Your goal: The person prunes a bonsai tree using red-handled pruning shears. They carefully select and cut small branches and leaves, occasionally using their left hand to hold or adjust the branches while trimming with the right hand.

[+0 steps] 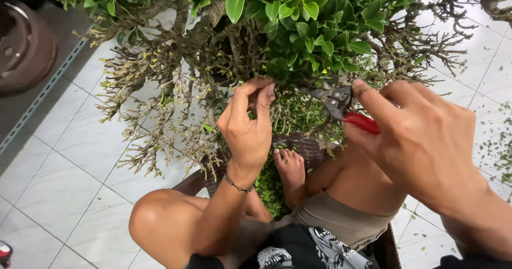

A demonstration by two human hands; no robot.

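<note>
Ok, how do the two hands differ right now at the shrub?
The left hand pinches a twig of the shrub with bare fingertips; the right hand grips red-handled pruning shears. The left wears a wrist bracelet; the right shows none. Both are raised at the foliage's lower edge.

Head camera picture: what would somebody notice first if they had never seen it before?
First the small tree filling the top, glossy green leaves above bare twiggy branches. In the middle, the right hand holds red-handled pruning shears at the foliage, while the left hand pinches a twig beside them. Below, a bare foot rests among cut leaves.
</note>
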